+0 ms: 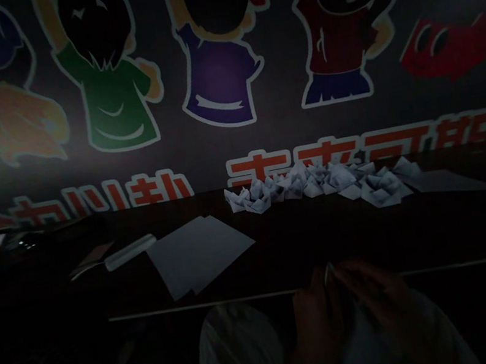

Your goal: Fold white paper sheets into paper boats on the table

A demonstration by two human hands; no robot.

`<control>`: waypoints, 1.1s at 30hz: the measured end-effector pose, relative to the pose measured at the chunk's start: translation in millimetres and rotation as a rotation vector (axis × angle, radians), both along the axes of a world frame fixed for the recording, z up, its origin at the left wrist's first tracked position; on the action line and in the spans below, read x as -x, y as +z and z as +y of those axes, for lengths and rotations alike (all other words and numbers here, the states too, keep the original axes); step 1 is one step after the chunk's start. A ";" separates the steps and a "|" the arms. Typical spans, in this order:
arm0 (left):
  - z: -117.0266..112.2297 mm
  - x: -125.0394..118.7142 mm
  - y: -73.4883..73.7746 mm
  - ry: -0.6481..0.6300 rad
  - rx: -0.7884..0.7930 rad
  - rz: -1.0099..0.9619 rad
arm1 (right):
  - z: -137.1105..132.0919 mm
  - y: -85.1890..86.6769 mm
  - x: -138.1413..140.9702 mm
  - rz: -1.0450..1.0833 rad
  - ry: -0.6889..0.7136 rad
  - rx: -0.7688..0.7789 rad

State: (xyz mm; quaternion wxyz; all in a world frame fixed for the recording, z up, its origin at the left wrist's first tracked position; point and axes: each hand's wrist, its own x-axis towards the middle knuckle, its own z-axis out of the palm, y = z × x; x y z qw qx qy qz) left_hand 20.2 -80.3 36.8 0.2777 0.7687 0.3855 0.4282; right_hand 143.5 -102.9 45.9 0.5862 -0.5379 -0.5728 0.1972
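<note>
The picture is very dark. My left hand [315, 319] and my right hand [379, 302] meet low in the view, just below the table's near edge. Their fingertips pinch a small, thin piece of folded white paper [329, 273] between them. Farther back on the dark table lies a stack of flat white paper sheets [199, 253], left of my hands. Along the table's far edge sits a heap of several folded white paper boats [318, 185].
A knife-like tool with a pale handle [120, 255] lies left of the sheets. Another flat sheet [448, 180] rests at the far right. Behind the table hangs a banner with cartoon figures and red characters [216, 74]. The table's front edge [198, 305] runs across the view.
</note>
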 end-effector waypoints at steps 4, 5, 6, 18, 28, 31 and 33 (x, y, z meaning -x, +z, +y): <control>0.9 0.9 -7.2 0.040 -0.085 0.098 | 5.0 4.5 -7.9 0.025 0.044 0.083; -0.4 2.4 -7.4 0.036 -0.105 0.103 | 5.4 4.3 -8.9 0.022 0.046 0.087; -2.5 4.3 -6.5 0.021 -0.116 0.102 | 5.4 3.9 -9.2 0.023 0.048 0.086; -4.2 5.5 -9.1 -0.015 0.092 -0.260 | -3.9 6.0 -5.1 0.046 0.078 0.026; -6.8 6.3 -10.7 0.088 -0.004 -0.227 | -9.2 14.4 6.1 0.116 -0.024 0.023; -6.5 8.2 -12.1 0.055 -0.047 -0.193 | -7.5 12.5 6.8 0.117 -0.047 0.005; -6.6 9.8 -11.5 0.033 -0.076 -0.171 | -7.6 9.6 8.0 0.115 -0.079 -0.029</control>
